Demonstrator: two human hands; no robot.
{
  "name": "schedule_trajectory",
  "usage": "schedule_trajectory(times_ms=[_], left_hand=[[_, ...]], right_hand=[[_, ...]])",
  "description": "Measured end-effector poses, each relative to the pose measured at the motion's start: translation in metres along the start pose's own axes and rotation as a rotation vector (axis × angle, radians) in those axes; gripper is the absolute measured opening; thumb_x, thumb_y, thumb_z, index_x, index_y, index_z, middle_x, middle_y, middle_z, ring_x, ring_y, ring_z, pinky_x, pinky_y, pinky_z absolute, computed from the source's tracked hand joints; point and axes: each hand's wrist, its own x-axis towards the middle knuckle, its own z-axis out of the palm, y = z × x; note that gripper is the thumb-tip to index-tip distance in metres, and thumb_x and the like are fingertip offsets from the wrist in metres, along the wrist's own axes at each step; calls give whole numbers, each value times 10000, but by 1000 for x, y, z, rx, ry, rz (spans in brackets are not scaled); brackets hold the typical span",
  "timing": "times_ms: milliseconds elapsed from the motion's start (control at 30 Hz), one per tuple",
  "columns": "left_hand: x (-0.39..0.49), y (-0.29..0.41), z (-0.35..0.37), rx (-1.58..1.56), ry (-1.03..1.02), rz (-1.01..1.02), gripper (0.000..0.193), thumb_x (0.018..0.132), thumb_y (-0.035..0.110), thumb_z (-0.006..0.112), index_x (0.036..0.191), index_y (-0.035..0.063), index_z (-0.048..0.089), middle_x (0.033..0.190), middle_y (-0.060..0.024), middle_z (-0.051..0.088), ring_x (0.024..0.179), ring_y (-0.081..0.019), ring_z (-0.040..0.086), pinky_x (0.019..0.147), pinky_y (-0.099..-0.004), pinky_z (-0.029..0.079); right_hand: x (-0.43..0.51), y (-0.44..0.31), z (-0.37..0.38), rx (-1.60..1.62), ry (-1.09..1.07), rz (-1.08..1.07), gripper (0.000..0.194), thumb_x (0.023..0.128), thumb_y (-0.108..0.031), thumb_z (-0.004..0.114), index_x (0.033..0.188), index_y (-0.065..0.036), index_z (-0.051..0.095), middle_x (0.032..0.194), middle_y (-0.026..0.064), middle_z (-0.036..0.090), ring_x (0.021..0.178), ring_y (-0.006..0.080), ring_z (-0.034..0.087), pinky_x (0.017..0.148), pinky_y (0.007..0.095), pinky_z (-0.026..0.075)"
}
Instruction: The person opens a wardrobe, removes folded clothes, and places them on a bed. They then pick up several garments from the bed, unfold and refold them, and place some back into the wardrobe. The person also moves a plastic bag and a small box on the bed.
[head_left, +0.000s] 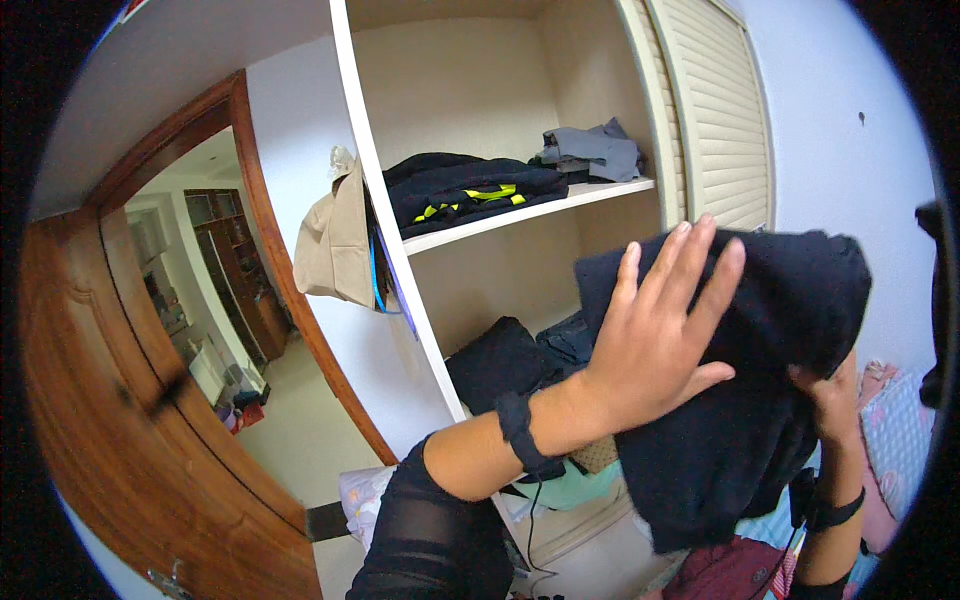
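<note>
A black folded garment (720, 450) is held up in front of the open wardrobe, at the right of the head view. My left hand (660, 322) lies flat on its near face with the fingers spread. At the garment's right edge, my right hand (829, 394) grips the cloth, its fingers partly hidden by the fabric. Both wrists wear black bands with a cable. Behind, the lower shelf holds a folded black garment (499, 364) and dark blue jeans (566, 337).
Black clothing with yellow-green marks (480, 191) and grey cloth (596, 150) occupy the upper shelf. A beige bag (334, 240) hangs on the wardrobe's left side. A wooden door (150, 375) stands at left. Maroon cloth (724, 570) and patterned bedding (900, 442) lie lower right.
</note>
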Motion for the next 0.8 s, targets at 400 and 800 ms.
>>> schedule_trajectory(times_ms=[400, 800], left_hand=[[45, 5, 105, -635, -801, -250, 466, 592, 299, 788, 888, -36, 656, 915, -262, 639, 909, -386, 623, 782, -438, 488], [190, -275, -66, -214, 81, -872, 691, 664, 287, 805, 1132, -145, 538, 1082, -242, 618, 947, -331, 638, 826, -405, 519]], right_hand=[[-88, 48, -52, -123, 30, 317, 628, 707, -102, 695, 1272, 22, 453, 1237, 125, 529, 1130, 239, 505, 994, 347, 361], [-239, 133, -120, -119, 383, 414, 350, 850, -132, 633, 1156, 13, 544, 1071, 94, 576, 940, 162, 551, 790, 274, 458]])
